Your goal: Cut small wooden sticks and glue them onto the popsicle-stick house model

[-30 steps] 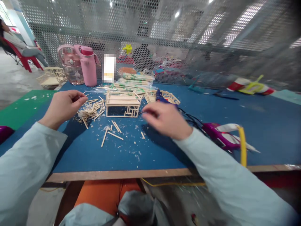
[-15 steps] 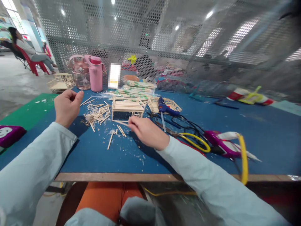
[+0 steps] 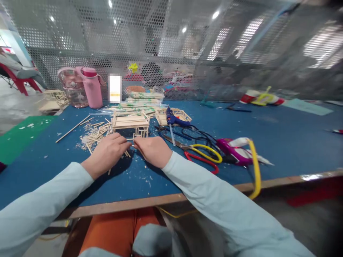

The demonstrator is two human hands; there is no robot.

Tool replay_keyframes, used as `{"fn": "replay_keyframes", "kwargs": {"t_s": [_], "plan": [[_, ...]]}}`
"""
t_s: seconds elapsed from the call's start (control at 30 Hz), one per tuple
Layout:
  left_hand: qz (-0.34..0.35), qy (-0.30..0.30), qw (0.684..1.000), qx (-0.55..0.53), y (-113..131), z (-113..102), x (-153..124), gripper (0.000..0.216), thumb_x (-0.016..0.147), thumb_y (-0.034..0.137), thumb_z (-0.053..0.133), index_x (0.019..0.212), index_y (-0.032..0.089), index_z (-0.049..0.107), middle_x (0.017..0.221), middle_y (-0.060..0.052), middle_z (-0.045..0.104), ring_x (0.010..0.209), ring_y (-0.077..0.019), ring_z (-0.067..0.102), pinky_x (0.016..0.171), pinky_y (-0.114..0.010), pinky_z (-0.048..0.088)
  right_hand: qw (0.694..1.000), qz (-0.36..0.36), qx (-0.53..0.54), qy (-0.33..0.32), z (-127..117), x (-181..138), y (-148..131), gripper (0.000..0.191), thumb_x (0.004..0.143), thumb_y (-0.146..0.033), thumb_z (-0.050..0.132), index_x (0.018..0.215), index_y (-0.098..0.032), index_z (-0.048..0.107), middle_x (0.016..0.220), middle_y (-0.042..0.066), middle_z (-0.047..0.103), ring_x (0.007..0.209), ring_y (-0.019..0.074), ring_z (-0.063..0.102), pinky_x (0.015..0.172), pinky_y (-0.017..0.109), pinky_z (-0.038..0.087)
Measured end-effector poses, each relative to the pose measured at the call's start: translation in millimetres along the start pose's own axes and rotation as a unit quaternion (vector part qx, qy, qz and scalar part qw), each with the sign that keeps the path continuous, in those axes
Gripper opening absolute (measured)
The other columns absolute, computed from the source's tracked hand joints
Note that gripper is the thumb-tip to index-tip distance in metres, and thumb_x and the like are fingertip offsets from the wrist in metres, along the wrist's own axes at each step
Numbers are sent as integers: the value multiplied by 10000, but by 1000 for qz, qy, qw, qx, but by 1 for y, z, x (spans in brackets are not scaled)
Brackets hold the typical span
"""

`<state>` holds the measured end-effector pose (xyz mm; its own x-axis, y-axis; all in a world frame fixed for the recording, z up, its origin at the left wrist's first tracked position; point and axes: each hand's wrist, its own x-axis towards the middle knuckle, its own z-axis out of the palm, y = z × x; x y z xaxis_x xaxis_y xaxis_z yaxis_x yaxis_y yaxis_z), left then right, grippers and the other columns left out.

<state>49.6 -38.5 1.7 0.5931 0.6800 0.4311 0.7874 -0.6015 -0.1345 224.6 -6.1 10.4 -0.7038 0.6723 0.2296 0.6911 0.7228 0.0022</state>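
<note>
My left hand (image 3: 107, 153) and my right hand (image 3: 154, 151) almost meet, with their fingers bent and their tips nearly pinched. I can't tell if anything is in them. The little wooden house (image 3: 130, 121) is just behind my fingertips. A messy pile of sticks (image 3: 93, 136) is left of them. The scissors (image 3: 192, 146) are to their right.

The pale stick frame (image 3: 128, 122) (slatted on top, open-sided below) stands upright on the blue tabletop (image 3: 209, 114).
</note>
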Motion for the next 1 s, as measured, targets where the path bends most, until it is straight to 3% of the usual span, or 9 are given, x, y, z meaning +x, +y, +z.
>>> {"fn": "replay_keyframes", "kwargs": {"t_s": [0.13, 0.23, 0.33, 0.43, 0.63, 0.73, 0.87, 1.0], "plan": [[-173, 8, 979, -111, 0, 1, 15, 203, 819, 205, 449, 796, 160, 646, 709, -47, 647, 645, -149, 558, 607, -252, 400, 979, 53, 154, 125, -5, 6, 23, 250, 866, -373, 425, 912, -158, 544, 634, -1, 596, 565, 109, 509, 544, 208, 291], [-327, 47, 905, -266, -2, 7, 26, 209, 772, 298, 505, 793, 159, 660, 678, -26, 671, 589, -143, 572, 572, -246, 405, 941, 113, 234, 216, -3, 10, 45, 262, 850, -377, 429, 882, -148, 552, 530, -46, 490, 495, 91, 426, 527, 198, 287], [-401, 80, 845, -343, -2, 15, 30, 252, 718, 343, 554, 804, 148, 688, 792, -48, 706, 701, -167, 617, 648, -257, 438, 924, 163, 249, 240, 5, 14, 57, 233, 835, -317, 424, 777, -149, 575, 545, -37, 473, 518, 91, 409, 539, 199, 287], [-426, 81, 838, -331, -1, 22, 29, 276, 696, 356, 568, 813, 148, 704, 838, -52, 711, 761, -185, 624, 685, -262, 441, 920, 198, 255, 222, 14, 17, 59, 231, 814, -315, 435, 758, -152, 588, 566, -29, 490, 530, 95, 404, 530, 201, 279], [-426, 74, 855, -285, -1, 27, 30, 310, 734, 369, 510, 840, 156, 709, 706, -24, 706, 652, -184, 614, 601, -257, 418, 925, 220, 244, 192, 17, 19, 53, 264, 789, -359, 466, 690, -154, 600, 567, -21, 532, 525, 91, 416, 513, 204, 270], [-432, 71, 863, -252, -1, 26, 31, 305, 733, 345, 521, 883, 159, 710, 766, -38, 714, 687, -193, 623, 640, -264, 426, 925, 227, 238, 189, 16, 20, 52, 270, 785, -354, 464, 662, -158, 601, 586, -11, 559, 540, 96, 438, 526, 207, 290], [-431, 72, 869, -232, -2, 23, 31, 300, 743, 338, 513, 895, 169, 710, 801, -26, 715, 732, -206, 630, 649, -265, 428, 922, 268, 227, 161, 18, 22, 52, 149, 730, -227, 483, 756, -165, 616, 647, 0, 601, 575, 110, 484, 548, 210, 329], [-418, 82, 872, -242, -4, 27, 34, 270, 741, 328, 525, 839, 169, 719, 785, -19, 718, 773, -205, 632, 654, -251, 424, 928, 281, 209, 124, 22, 24, 54, 237, 676, -173, 500, 880, -157, 619, 743, 27, 640, 664, 135, 543, 614, 219, 385]]}}
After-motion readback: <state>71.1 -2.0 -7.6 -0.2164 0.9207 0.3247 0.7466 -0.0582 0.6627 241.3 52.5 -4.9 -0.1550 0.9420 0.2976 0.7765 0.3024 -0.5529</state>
